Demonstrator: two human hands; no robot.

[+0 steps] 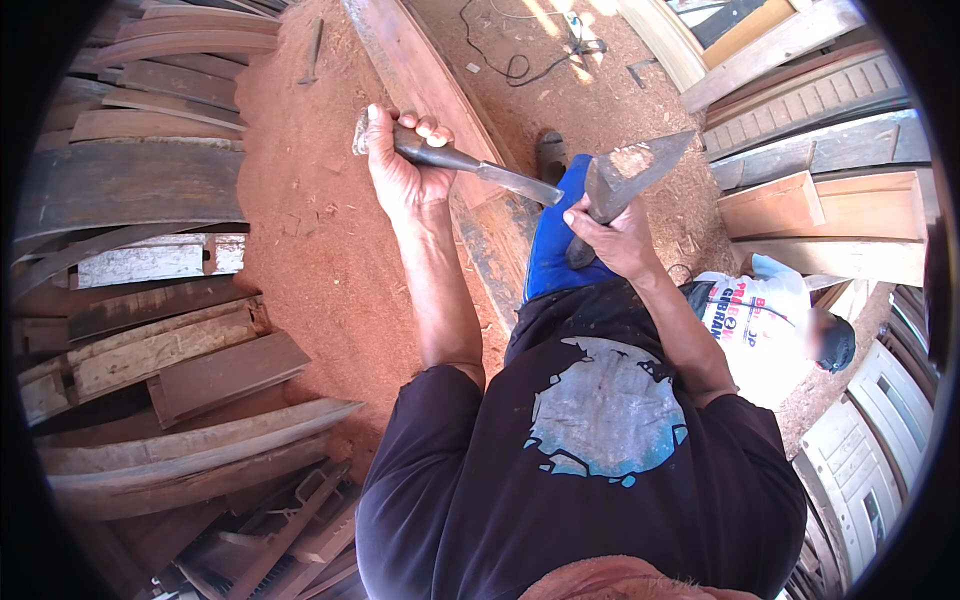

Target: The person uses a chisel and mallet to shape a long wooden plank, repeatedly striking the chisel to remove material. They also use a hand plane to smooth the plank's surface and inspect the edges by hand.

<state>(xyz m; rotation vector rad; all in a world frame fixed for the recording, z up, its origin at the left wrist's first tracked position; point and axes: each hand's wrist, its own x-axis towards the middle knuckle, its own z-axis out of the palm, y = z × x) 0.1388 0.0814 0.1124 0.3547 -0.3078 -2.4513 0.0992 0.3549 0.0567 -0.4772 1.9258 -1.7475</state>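
Gripping a chisel (470, 165) in the left hand (400, 160), fingers wrapped fully round the dark handle, blade slanting down to the right toward the long reddish plank (430, 80) underfoot. Gripping a hatchet (625, 175) in the right hand (610, 235), fist closed round the shaft just below the head, flat steel face turned up and raised beside the chisel blade. Judged from the pose: chisel work on the plank, hatchet serving as the striker. For a clean cut: keep the chisel hand low on the handle and clear of the struck end; line up the blade before each blow; strike with the blunt back of the hatchet head, never the edge; keep blows short and square to avoid glancing off toward the left knuckles. Cutting tip of the chisel close to the blue trouser leg (555, 240) and the shoe (550, 155); keep both out of the line of travel. Red sawdust floor (300, 200) loose underfoot, a slipping risk. Stacked curved boards (150, 180) crowding the left side; pale planks (820, 210) and panelled doors (870, 440) crowding the right. A second person in a white shirt (760, 320) crouched close at the right, within reach of a swing. Black cable (520, 60) lying on the floor beyond the plank.
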